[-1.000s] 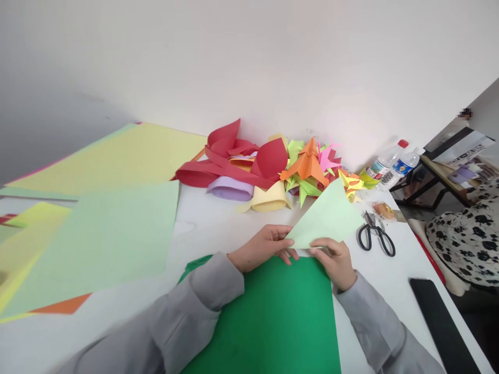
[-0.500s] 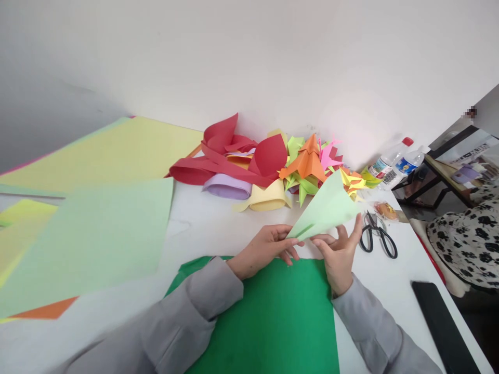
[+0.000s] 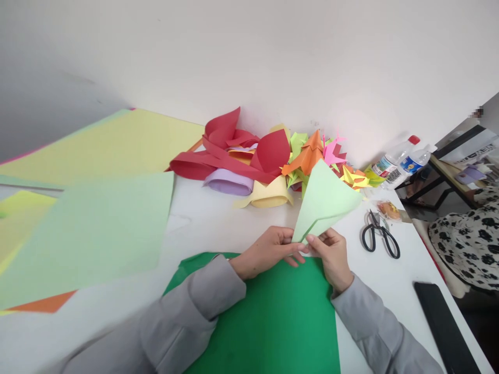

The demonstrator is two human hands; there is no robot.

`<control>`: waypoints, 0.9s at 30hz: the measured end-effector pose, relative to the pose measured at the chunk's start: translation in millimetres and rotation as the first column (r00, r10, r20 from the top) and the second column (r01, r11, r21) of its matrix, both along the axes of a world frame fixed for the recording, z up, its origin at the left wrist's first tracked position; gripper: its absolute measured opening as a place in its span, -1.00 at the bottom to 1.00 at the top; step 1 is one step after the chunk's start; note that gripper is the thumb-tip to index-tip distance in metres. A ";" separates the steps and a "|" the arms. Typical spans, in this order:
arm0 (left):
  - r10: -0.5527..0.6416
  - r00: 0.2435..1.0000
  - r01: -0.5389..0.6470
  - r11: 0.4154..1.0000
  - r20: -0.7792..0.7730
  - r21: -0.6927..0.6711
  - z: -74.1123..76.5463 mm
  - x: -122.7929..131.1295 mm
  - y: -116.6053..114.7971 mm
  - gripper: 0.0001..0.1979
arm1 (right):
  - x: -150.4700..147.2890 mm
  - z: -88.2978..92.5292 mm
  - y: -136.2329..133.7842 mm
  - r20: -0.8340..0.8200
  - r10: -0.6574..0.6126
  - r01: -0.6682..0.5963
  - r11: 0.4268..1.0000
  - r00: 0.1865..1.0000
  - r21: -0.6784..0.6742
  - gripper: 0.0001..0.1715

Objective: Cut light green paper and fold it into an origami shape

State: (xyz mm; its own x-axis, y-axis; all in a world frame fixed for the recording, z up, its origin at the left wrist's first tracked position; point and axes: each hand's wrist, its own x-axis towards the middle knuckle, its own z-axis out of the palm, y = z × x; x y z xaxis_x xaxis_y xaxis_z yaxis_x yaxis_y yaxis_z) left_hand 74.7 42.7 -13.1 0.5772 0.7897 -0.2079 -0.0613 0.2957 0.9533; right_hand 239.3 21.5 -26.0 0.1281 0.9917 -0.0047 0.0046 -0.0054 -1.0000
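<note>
A pale green paper cone stands tilted between my hands, its wide end up and its narrow end down. My left hand pinches the narrow end from the left. On the other side, my right hand grips the overlapping edge low down, thumb in front. The right fingers behind the paper are partly hidden. Below both hands lies a green sheet at the table's near side.
Behind are red paper loops, a purple paper ring, a cream paper ring and folded paper shapes. Scissors, bottles and a black flat object lie right. Large paper sheets cover the left.
My right hand's raised fingers have folded in and now hold the cone's edge near the tip. The cone has turned more upright, and its overlapping flap shows more.
</note>
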 end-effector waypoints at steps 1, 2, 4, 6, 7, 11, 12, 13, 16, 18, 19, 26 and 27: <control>-0.017 1.000 0.017 1.000 -0.012 -0.002 -0.2 0.2 0.4 -0.63 | 0.0 0.3 0.1 -0.001 0.003 -0.003 1.000 1.000 -0.001 -0.63; -0.033 0.999 0.033 0.999 -0.025 -0.008 -0.1 0.4 0.7 -0.63 | -0.5 1.0 0.4 -0.009 0.012 -0.012 1.000 1.000 -0.007 -0.63; -0.055 0.998 0.054 0.998 -0.039 -0.026 0.4 1.0 1.5 -0.62 | -2.9 3.3 1.5 -0.036 0.033 -0.034 0.999 0.999 -0.019 -0.64; -0.060 0.997 0.058 0.998 -0.041 -0.040 1.1 1.5 2.4 -0.61 | -6.5 6.4 3.6 -0.061 0.058 -0.059 0.998 0.996 -0.016 -0.63; -0.059 0.997 0.057 0.997 -0.041 -0.044 1.6 1.5 2.8 -0.60 | -8.3 7.9 5.0 -0.072 0.075 -0.076 0.997 0.995 -0.014 -0.64; -0.068 0.997 0.066 0.996 -0.042 -0.059 4.3 0.3 3.7 -0.59 | -12.4 10.1 10.6 -0.121 0.109 -0.113 0.993 0.987 -0.026 -0.68; -0.075 0.997 0.072 0.995 -0.036 -0.064 5.1 -0.3 3.6 -0.59 | -12.3 9.7 11.6 -0.127 0.097 -0.102 0.994 0.987 -0.030 -0.67; -0.080 0.996 0.078 0.995 -0.027 -0.069 5.7 -0.9 3.5 -0.59 | -11.9 8.9 12.3 -0.129 0.085 -0.090 0.995 0.988 -0.035 -0.67; -0.095 0.995 0.094 0.992 -0.013 -0.083 6.0 -1.8 3.0 -0.60 | -9.9 6.1 13.2 -0.124 0.072 -0.080 0.995 0.990 -0.060 -0.66; -0.096 0.995 0.094 0.992 -0.023 -0.085 4.9 -1.6 2.9 -0.62 | -8.9 4.7 13.1 -0.114 0.071 -0.079 0.995 0.991 -0.068 -0.65; -0.095 0.995 0.092 0.992 -0.028 -0.086 4.1 -1.2 2.9 -0.63 | -8.6 4.2 13.1 -0.108 0.067 -0.075 0.995 0.992 -0.069 -0.64; -0.101 0.994 0.097 0.992 -0.047 -0.075 3.0 -0.2 3.3 -0.63 | -11.9 6.9 12.8 -0.124 0.068 -0.075 0.996 0.990 -0.047 -0.63; -0.104 0.993 0.101 0.992 -0.050 -0.072 3.2 -0.4 3.1 -0.63 | -12.6 7.6 12.5 -0.135 0.081 -0.087 0.995 0.987 -0.041 -0.61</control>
State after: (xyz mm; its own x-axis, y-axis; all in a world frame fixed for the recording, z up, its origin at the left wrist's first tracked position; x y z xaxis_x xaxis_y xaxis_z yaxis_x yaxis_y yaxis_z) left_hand 74.4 45.8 -9.9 0.6410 0.7096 -0.2925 0.0233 0.3630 0.9315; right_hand 226.7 34.0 -18.4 0.0392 0.9973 -0.0623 -0.1264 -0.0569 -0.9903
